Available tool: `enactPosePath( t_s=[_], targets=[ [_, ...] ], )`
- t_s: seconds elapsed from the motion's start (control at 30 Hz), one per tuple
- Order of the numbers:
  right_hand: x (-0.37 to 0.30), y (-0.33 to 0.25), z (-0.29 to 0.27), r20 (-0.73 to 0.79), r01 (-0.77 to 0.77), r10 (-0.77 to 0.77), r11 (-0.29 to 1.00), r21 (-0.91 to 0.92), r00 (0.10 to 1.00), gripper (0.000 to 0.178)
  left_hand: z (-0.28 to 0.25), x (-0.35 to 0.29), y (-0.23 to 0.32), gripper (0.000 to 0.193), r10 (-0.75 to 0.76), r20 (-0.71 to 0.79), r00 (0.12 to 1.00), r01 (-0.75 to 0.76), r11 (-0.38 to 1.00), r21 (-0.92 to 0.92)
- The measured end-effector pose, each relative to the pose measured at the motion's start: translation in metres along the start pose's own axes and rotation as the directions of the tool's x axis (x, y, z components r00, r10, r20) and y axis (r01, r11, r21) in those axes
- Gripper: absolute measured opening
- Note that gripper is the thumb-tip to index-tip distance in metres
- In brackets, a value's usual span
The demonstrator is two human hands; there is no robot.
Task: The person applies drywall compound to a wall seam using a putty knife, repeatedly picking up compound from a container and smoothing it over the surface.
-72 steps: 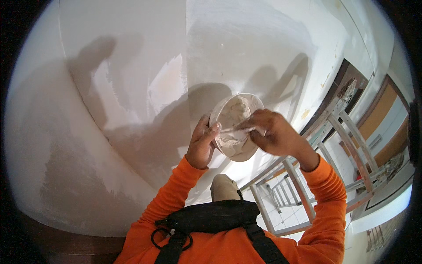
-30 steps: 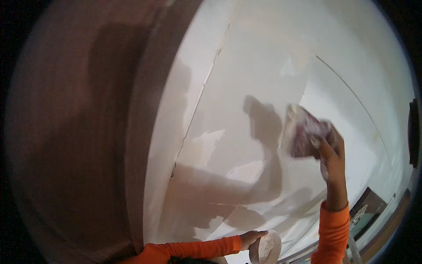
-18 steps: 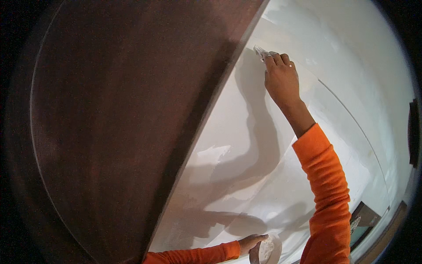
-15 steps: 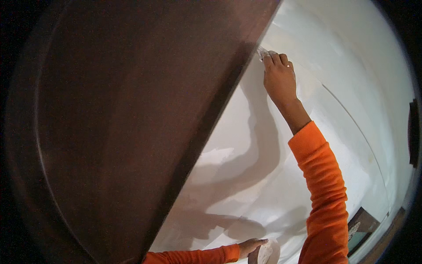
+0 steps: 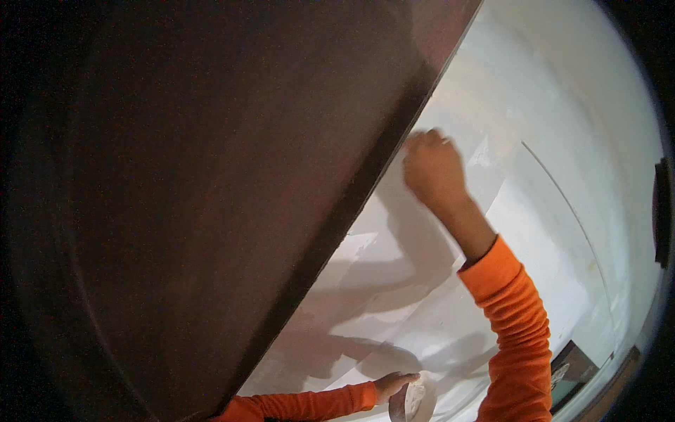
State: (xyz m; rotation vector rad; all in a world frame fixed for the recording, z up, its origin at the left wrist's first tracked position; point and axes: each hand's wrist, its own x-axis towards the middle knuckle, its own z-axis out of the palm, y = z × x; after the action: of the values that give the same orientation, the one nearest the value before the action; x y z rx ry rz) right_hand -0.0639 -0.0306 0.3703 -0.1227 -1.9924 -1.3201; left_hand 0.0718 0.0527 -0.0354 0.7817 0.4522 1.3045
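My right hand (image 5: 434, 167) is up against the white wall (image 5: 450, 309), close to the edge of a large dark brown panel (image 5: 232, 183). Its fingers are curled and somewhat blurred, and whatever they pinch is hidden behind them. Low in the picture, my left hand (image 5: 392, 385) grips a round bowl (image 5: 398, 406) by its rim, thumb on top. White paste (image 5: 416, 395) lies inside the bowl, whose bottom is cut off by the frame. Whiter smeared patches show on the wall around my right hand.
The brown panel fills the left side, its straight edge running diagonally along the wall. A thin dark line (image 5: 562, 193) crosses the wall at right. Dark-framed openings or objects (image 5: 573, 366) stand at lower right. Shadows of my arms fall across the wall.
My right hand has come down along the panel's edge. The pale piece that showed at its fingertips is now out of sight. My left hand and the bowl have shifted slightly left and up.
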Motion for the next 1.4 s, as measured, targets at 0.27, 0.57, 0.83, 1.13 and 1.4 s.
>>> enactPosePath(
  t_s=[0.27,0.57,0.83,1.13,1.4],
  targets=[
    [0.095,0.092,0.004,-0.404,-0.166,0.086,0.972,-0.168,0.911,0.023,-0.013,0.019,-0.01,0.039,-0.009,0.048,0.999,0.005,0.996,0.088],
    [0.081,0.107,-0.008,0.008,-0.146,0.545,0.211,0.967,0.838,0.028,0.007,-0.013,0.023,0.04,-0.016,0.011,1.0,0.015,0.989,0.15],
    [0.112,0.112,0.021,0.158,-0.11,0.575,-0.118,0.987,0.803,0.025,0.001,0.004,0.012,0.041,-0.097,-0.031,0.995,0.1,0.988,0.118],
    [0.103,0.136,-0.016,-0.404,-0.103,0.092,0.995,-0.005,0.91,0.033,-0.019,0.015,0.0,0.041,-0.023,-0.102,0.995,0.028,0.998,0.05],
    [0.128,0.142,0.018,-0.266,-0.173,0.109,0.958,-0.228,0.958,0.037,-0.007,0.011,0.009,0.036,-0.081,-0.031,0.996,0.082,0.996,0.044]
  ],
)
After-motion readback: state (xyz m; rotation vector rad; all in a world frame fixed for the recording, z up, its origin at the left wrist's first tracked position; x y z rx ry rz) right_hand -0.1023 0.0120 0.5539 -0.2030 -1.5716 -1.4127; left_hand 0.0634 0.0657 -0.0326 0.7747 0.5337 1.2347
